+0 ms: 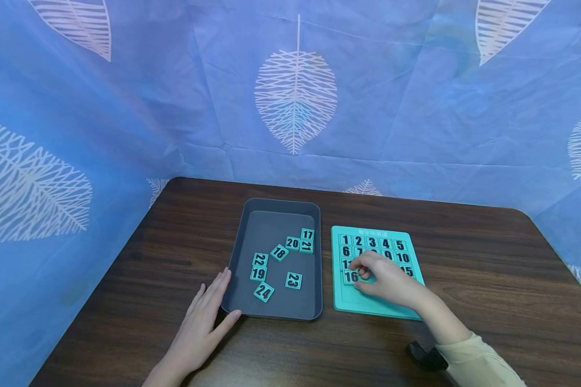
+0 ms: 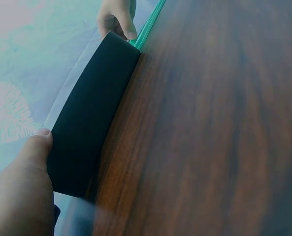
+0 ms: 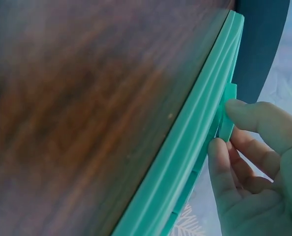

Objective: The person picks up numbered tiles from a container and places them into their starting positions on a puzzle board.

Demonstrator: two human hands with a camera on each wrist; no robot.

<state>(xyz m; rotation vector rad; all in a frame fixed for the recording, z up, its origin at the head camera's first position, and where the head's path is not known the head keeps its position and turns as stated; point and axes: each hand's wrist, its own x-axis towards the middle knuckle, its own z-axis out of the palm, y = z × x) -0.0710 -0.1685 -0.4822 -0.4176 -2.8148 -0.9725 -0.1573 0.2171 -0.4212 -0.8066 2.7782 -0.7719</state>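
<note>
A turquoise number board [image 1: 341, 302] lies right of centre, its upper rows filled with numbered tiles. Over its lower left part, my right hand [image 1: 384, 277] pinches the number 16 tile [image 1: 351, 277] with bent fingers. That tile [image 3: 228, 113] stands proud of the board's surface in the right wrist view, thumb on its edge. Some tiles in the middle of the board are hidden by the hand. My left hand [image 1: 200, 325] rests with fairly straight fingers against the near left corner of a dark grey tray [image 1: 276, 215], its thumb [image 2: 40, 142] touching the wall.
Inside the tray lie several loose tiles, including the number 23 tile [image 1: 293, 280] and the number 24 tile [image 1: 263, 292], turned at various angles. Tray and board stand side by side on a dark wooden table [image 1: 140, 285]. A blue leaf-patterned cloth [image 1: 392, 107] hangs behind.
</note>
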